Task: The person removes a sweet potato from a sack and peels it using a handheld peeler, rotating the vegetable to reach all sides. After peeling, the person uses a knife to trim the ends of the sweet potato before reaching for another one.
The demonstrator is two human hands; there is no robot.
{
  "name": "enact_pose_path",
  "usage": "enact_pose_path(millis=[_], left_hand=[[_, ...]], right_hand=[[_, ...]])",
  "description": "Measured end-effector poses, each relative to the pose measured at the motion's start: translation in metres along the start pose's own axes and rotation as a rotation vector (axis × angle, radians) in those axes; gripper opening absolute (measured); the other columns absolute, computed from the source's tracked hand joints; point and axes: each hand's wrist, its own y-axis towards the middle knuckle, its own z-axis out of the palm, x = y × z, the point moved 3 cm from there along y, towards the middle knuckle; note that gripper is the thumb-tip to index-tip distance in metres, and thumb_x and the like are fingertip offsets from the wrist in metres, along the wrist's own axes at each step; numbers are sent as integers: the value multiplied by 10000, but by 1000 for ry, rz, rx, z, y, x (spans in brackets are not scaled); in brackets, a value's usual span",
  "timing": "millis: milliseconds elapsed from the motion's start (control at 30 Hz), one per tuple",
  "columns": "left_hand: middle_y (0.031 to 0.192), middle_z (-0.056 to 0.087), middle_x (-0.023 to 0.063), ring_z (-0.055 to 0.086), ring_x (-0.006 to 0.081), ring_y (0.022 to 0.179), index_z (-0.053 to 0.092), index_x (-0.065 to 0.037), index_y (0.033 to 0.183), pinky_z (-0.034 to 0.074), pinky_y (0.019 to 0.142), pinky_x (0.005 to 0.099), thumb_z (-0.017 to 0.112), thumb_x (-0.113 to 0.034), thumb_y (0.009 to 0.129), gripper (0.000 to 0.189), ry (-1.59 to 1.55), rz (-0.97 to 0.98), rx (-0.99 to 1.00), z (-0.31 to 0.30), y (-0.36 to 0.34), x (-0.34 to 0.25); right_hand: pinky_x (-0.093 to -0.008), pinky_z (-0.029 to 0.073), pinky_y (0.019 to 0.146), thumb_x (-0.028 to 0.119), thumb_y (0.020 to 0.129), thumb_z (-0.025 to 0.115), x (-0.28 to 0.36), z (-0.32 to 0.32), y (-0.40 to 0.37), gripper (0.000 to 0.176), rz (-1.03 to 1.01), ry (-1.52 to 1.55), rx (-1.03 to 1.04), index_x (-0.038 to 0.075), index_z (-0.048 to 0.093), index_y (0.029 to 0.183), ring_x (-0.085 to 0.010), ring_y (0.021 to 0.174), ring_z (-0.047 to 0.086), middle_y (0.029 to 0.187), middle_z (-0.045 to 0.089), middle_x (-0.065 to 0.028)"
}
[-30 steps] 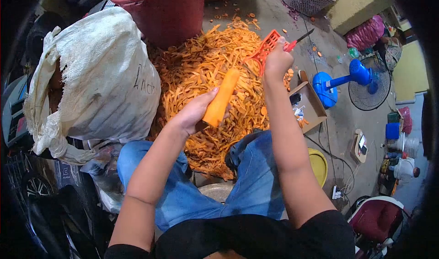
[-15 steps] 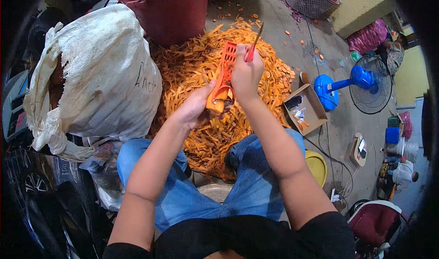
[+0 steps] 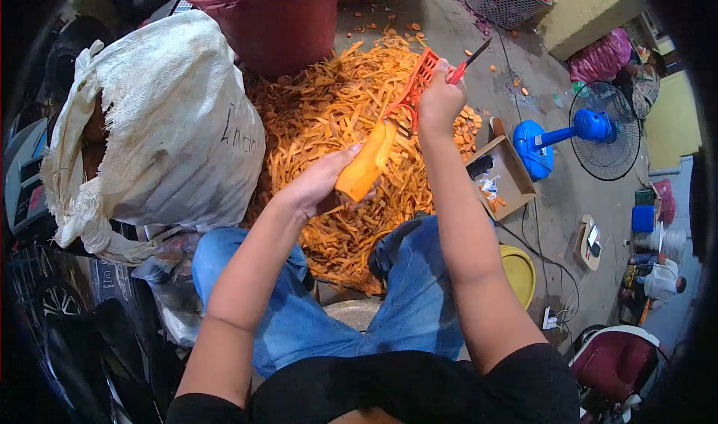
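Note:
My left hand [image 3: 318, 183] is wrapped round the near part of a thick, peeled orange carrot [image 3: 366, 162], which points away and to the right. In my right hand [image 3: 441, 110] is a red plastic peeler [image 3: 420, 80] with a perforated handle; its blade end is right at the carrot's far tip. A small knife [image 3: 475, 56] with a red handle sticks out of the top of the same hand, dark blade pointing up and right. Below both hands spreads a large heap of orange peelings [image 3: 314, 132].
A dark red tub [image 3: 269, 28] stands behind the heap, and a white woven sack [image 3: 168, 125] at its left. On the right are a cardboard box [image 3: 516, 173], a blue fan [image 3: 535, 151], cables and a yellow lid [image 3: 517, 274]. Another person [image 3: 660, 280] is far right.
My right hand has moved up and right with the peeler and knife, from midway along the carrot to its far tip. The carrot has turned and shows more of its length.

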Motion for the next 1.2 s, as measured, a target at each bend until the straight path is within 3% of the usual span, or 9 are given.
enact_pose_path(millis=[200,267,400,467,567,667,733,967,1200], left_hand=[[688,484,81,466,139,545,425,-52,952,395,443,239,288,-308,861,304,92,27,32,-12,-2,2],[711,500,81,482,141,561,427,-48,976,411,464,247,304,-288,860,293,131,21,30,-13,-10,5],[760,529,66,519,133,629,419,-35,1063,444,548,249,326,-281,857,334,44,9,-130,-20,-23,1],[770,529,66,522,126,641,410,-31,1060,444,553,243,321,-295,857,345,254,201,-154,-29,-13,-6],[765,516,46,517,123,665,418,-28,1022,434,615,246,411,-265,822,310,287,231,-171,-28,-10,-18],[747,500,32,500,111,678,445,-26,958,407,648,244,513,-239,763,296,363,277,-184,-34,-7,-28],[732,492,19,473,92,658,460,-27,929,384,613,223,524,-250,761,287,610,273,-389,-44,-4,-30],[695,501,-18,441,57,610,517,-22,857,366,557,206,569,-227,736,243,758,308,-446,-38,-1,-34],[577,494,-5,448,74,501,530,-14,812,371,472,230,580,-245,719,254,936,276,-555,-27,-15,-42]], right_hand=[[-251,353,516,208,805,468,-33,0,20,241,1,-83,-31,14,483,662,-89,526,393,576,436,10],[-265,383,512,214,799,476,-73,-14,55,250,88,189,-143,1,506,670,-103,545,456,607,487,-13],[-273,401,502,229,797,474,-40,-39,54,264,292,161,-289,-14,535,715,-118,572,500,656,531,-37],[-265,338,414,286,803,455,-27,-24,41,341,305,227,-149,-24,517,675,-116,486,450,578,521,-68],[-290,397,504,272,787,475,-8,-3,27,285,-63,-178,348,-5,539,791,-156,547,510,625,549,-86],[-274,396,509,218,786,476,-6,15,-4,200,-155,-116,676,31,525,734,-159,550,508,642,548,-58],[-360,427,613,193,721,504,11,15,-33,176,-345,-456,1004,85,553,852,-291,689,548,741,566,-146],[-402,397,545,133,678,503,2,21,-59,94,-549,-628,1078,52,483,721,-339,612,511,621,523,-171],[-392,406,561,116,658,504,-2,24,-57,126,-491,-626,1070,61,509,771,-334,635,519,653,537,-170]])
